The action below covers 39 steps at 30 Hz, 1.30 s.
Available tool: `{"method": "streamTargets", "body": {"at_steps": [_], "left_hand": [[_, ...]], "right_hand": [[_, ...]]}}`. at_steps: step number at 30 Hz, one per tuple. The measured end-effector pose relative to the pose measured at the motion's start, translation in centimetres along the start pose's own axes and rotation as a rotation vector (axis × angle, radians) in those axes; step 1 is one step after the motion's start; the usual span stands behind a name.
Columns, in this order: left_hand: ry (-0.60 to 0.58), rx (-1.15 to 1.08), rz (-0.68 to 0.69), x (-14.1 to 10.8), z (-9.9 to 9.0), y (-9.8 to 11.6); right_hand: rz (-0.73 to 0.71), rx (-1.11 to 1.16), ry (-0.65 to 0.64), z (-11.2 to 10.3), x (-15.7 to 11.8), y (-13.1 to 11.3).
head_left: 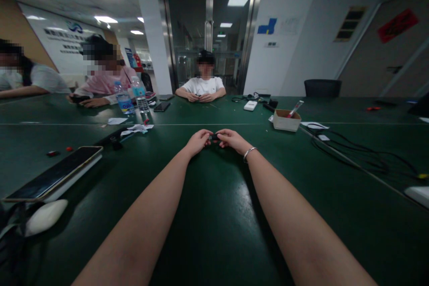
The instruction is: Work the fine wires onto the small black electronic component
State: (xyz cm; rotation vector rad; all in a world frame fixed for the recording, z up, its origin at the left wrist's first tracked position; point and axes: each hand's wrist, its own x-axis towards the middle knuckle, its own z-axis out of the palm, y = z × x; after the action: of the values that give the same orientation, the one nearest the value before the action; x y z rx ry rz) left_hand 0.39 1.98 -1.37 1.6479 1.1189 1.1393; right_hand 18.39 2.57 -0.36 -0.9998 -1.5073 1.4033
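Note:
A small black object [215, 137] is pinched between my two hands just above the green table [208, 241]. My left hand [197, 143] has its thumb and fingers closed on the left end, which looks paler. From the other side, my right hand [232, 140] grips the dark right end with thumb and forefinger; a silver bracelet [250, 154] circles that wrist. Fingertips cover much of the object, and it is too small to tell its kind.
To the left lie a phone [56, 174] on a white box, a white computer mouse [47, 216] and paper scraps [137, 129]. Two water bottles [139, 94] stand farther back. At right are a small open box [286, 120] and black cables [355, 147]. Several people sit around the table.

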Motion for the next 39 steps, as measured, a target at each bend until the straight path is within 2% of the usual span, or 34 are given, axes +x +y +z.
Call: {"method": "streamTargets", "body": {"at_steps": [7, 14, 26, 33, 39], "left_hand": [[0.04, -0.088, 0.025, -0.4, -0.6, 0.4], [0.067, -0.045, 0.105, -1.1, -0.9, 1.4], [0.074, -0.03, 0.116, -1.0, -1.0, 1.1], [0.109, -0.024, 0.101, -1.0, -1.2, 1.0], [0.085, -0.047, 0.086, -0.8, -1.3, 0.6]], "right_hand": [[0.017, -0.016, 0.007, 0.1, -0.2, -0.2], [0.024, -0.079, 0.045, 0.2, 0.0, -0.2], [0.026, -0.12, 0.047, 0.3, 0.1, -0.2], [-0.089, 0.046, -0.03, -0.2, -1.0, -0.6], [0.001, -0.06, 0.003, 0.1, -0.4, -0.4]]}}
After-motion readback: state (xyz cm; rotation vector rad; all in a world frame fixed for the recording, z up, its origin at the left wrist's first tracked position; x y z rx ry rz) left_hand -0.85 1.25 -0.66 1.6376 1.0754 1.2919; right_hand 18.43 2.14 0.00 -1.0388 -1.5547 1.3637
